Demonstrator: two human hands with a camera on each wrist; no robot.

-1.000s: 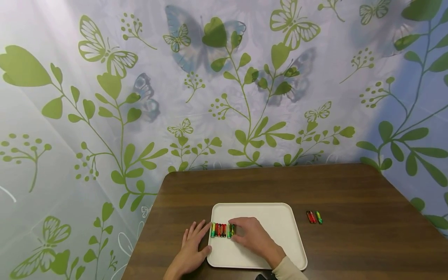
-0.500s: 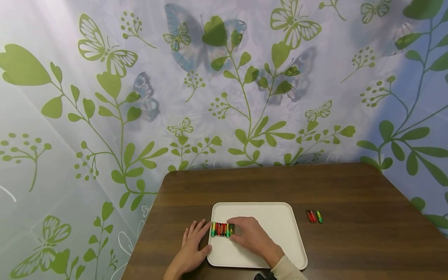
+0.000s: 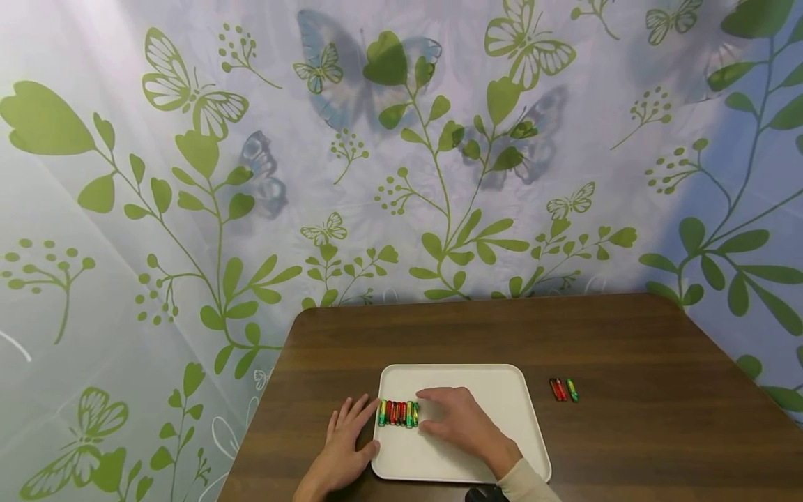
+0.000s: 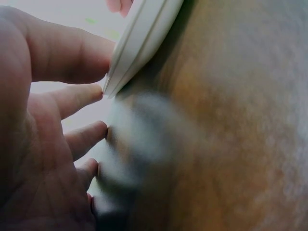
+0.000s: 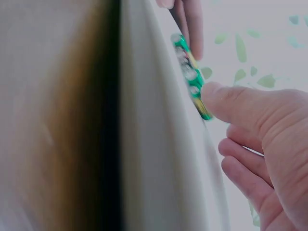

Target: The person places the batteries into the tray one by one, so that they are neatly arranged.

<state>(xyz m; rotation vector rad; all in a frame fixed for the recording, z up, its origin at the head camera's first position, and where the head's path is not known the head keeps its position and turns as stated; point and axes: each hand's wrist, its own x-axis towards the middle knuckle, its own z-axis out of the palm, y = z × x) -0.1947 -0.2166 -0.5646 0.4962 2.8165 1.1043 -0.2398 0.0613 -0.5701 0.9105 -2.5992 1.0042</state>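
Note:
A row of several AAA-size batteries (image 3: 398, 413) lies side by side along the left side of a white tray (image 3: 477, 453); green ones stand at both ends, red and black ones between. My right hand (image 3: 461, 420) is at the row's right end, thumb and index finger apart, their tips right beside the last green battery (image 5: 204, 109). In the right wrist view its other fingers are loosely bent. My left hand (image 3: 341, 446) lies spread at the tray's left edge, index fingertip by the first green battery (image 3: 383, 413) and thumb on the rim. In the left wrist view its fingertips touch the rim.
On the brown wooden table (image 3: 659, 432), right of the tray, lie two red batteries (image 3: 558, 390) and a green battery (image 3: 571, 390). Behind the table hangs a cloth (image 3: 401, 174) printed with leaves and butterflies. A black object (image 3: 486, 494) shows at the right wrist.
The gap in the row has closed: the rightmost batteries slid left under my right hand's fingers. That hand then drew slightly right, off the row. The left hand stayed in place.

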